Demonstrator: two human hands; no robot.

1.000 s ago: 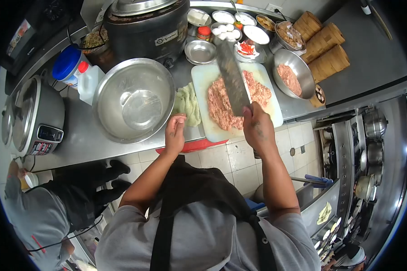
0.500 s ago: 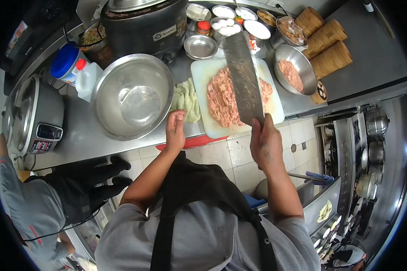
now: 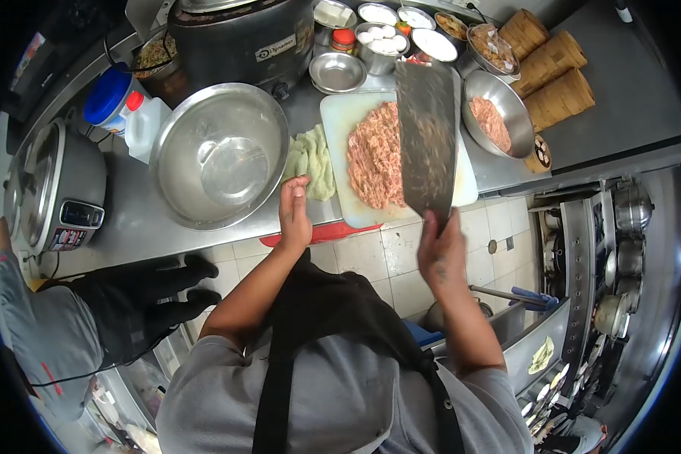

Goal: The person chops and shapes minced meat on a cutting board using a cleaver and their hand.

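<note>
My right hand (image 3: 441, 250) is wrapped round the handle of a large cleaver (image 3: 427, 140). The broad dark blade, smeared with bits of meat, is raised over the white cutting board (image 3: 342, 113) and hides its right part. To the left of the blade, minced meat (image 3: 374, 159) lies spread in a mound on the board. My left hand (image 3: 295, 216) is held at the counter's front edge, just below a crumpled green cloth (image 3: 311, 163). Its fingers point up, fairly straight, and nothing shows in them.
A big steel bowl (image 3: 272, 136) stands left of the cloth. Right of the board, a smaller bowl (image 3: 519, 113) holds more mince. Behind are a small metal dish (image 3: 337, 72), a bowl of eggs (image 3: 384, 57) and a large dark cooker (image 3: 238, 57). A co-worker (image 3: 49, 340) stands at left.
The cleaver and my right hand have shifted slightly right, and the blade turned more upright, covering the right side of the mince. My left hand has hardly moved.
</note>
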